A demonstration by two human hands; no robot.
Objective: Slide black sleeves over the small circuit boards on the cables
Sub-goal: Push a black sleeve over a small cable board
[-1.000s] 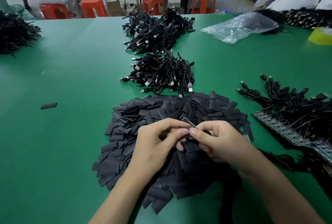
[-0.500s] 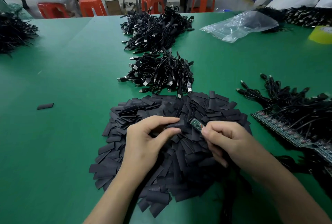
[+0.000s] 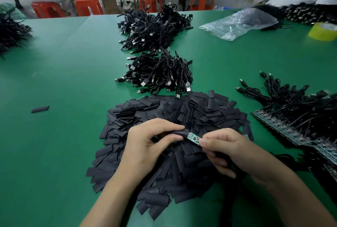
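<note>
One sleeve (image 3: 179, 132), one board (image 3: 193, 137), between fingers (image 3: 169, 126)

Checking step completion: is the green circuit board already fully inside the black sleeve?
No: most of the circuit board shows bare between the sleeve pinched in the left hand and the right hand.

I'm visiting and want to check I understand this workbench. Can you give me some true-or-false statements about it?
1. The left hand pinches a black sleeve. True.
2. The sleeve fully covers the green circuit board. False: most of the board shows bare between the hands.
3. The right hand pinches the board's other end. True.
4. The pile of sleeves lies on a red table. False: the table is green.
5. A lone sleeve lies left of the pile. True.
</note>
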